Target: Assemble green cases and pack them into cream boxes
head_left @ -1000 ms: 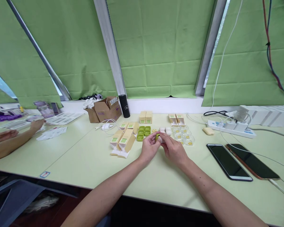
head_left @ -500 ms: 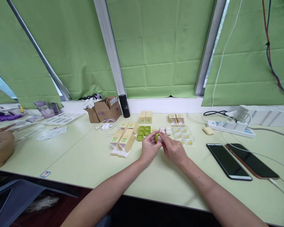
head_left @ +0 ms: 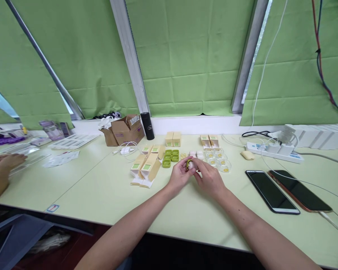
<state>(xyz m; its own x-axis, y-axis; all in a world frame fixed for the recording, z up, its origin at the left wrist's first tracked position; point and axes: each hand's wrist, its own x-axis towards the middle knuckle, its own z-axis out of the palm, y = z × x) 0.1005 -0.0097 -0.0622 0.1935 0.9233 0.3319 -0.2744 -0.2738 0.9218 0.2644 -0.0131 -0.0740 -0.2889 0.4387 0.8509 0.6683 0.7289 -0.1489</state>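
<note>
My left hand (head_left: 179, 174) is closed round a small green cup (head_left: 187, 164), whose open side is tilted toward me. A whitish piece (head_left: 191, 165) shows inside the cup. With bent fingers, my right hand (head_left: 210, 178) pinches at this piece and the cup's right side; the fingertips are partly hidden. Just beyond my hands lie several green square cups (head_left: 166, 163), tiny yellow pieces (head_left: 183, 155) and white and pinkish blocks (head_left: 199, 154). Several clear domed covers (head_left: 224, 165) with yellow marks stand to the right of the blocks.
Cream cartons (head_left: 150, 168) stand left of the cups, more cartons (head_left: 173, 139) behind. Two phones (head_left: 272, 191) and a power strip (head_left: 274, 150) with trailing cables lie right. A cardboard box (head_left: 128, 131) and black bottle (head_left: 148, 126) stand back left. Another person's hand (head_left: 9, 163) is far left.
The green cup has turned in my hands, so its opening and the whitish piece show more. My right fingers have shifted around it. The other person's hand has moved right.
</note>
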